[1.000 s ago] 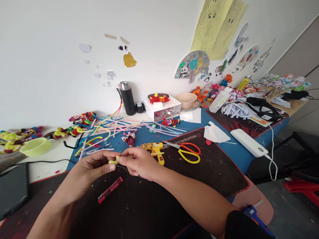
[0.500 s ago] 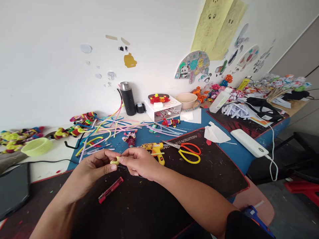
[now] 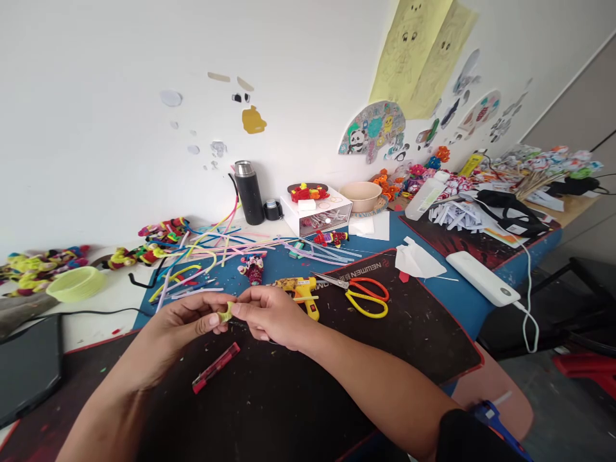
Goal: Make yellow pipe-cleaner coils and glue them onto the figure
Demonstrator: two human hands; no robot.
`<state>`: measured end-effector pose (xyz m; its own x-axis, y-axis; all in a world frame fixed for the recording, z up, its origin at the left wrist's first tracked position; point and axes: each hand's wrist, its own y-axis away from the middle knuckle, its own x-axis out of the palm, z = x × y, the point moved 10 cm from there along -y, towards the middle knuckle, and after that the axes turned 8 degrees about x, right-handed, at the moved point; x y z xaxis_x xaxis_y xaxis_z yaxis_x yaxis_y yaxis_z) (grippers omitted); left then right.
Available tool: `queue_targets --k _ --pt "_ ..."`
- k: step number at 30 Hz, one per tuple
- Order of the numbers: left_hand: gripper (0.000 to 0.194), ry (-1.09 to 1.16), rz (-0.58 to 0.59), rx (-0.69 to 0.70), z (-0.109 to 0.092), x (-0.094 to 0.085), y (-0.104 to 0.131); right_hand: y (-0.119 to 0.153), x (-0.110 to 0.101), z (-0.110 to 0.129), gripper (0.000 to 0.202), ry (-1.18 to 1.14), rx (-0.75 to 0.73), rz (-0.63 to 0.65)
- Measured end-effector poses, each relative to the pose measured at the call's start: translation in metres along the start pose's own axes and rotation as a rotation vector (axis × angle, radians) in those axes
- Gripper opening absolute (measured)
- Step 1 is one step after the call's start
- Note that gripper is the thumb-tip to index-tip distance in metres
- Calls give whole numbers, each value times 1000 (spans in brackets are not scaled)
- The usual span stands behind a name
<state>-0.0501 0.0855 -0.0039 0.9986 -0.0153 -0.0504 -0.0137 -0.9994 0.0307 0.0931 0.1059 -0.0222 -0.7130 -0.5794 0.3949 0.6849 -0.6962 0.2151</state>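
Between the fingertips of both hands is a small pale-yellow coiled pipe cleaner (image 3: 225, 314), partly covered by the fingers. My left hand (image 3: 195, 321) pinches it from the left with thumb and forefinger. My right hand (image 3: 269, 313) grips its other side, fingers curled in. A red pen-shaped cutter (image 3: 215, 367) lies on the black mat (image 3: 269, 410) below the hands. Just beyond my right hand rests a yellow glue gun (image 3: 312, 305), partly hidden by that hand. Scissors (image 3: 366, 296) with one orange and one yellow handle lie to its right. A dark-red pipe-cleaner figure (image 3: 253, 268) is behind the hands.
Loose pipe cleaners (image 3: 226, 247) are strewn along the back. A black thermos (image 3: 249, 196), a white box (image 3: 317, 215) and a beige bowl (image 3: 360, 196) stand by the wall. At left are a yellow-green ring stack (image 3: 76, 284) and a black tablet (image 3: 29, 366); a white power bank (image 3: 482, 277) lies right.
The yellow coil has turned slightly between the fingertips. Both hands keep hold of it in nearly the same place. The whole view has shifted a little.
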Motion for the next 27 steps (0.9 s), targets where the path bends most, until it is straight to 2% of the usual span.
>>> queue_targets --k 8,15,21,27 --pt "45 -1 -9 21 -2 1 -2 3 1 -2 36 10 48 -6" --pt "47 48 -6 57 0 0 -6 3 2 1 51 6 17 24" --pt "47 51 -10 39 5 -1 -7 4 3 2 41 24 18 26" --pt "46 34 2 49 9 -4 -8 1 0 -1 46 4 -4 23"
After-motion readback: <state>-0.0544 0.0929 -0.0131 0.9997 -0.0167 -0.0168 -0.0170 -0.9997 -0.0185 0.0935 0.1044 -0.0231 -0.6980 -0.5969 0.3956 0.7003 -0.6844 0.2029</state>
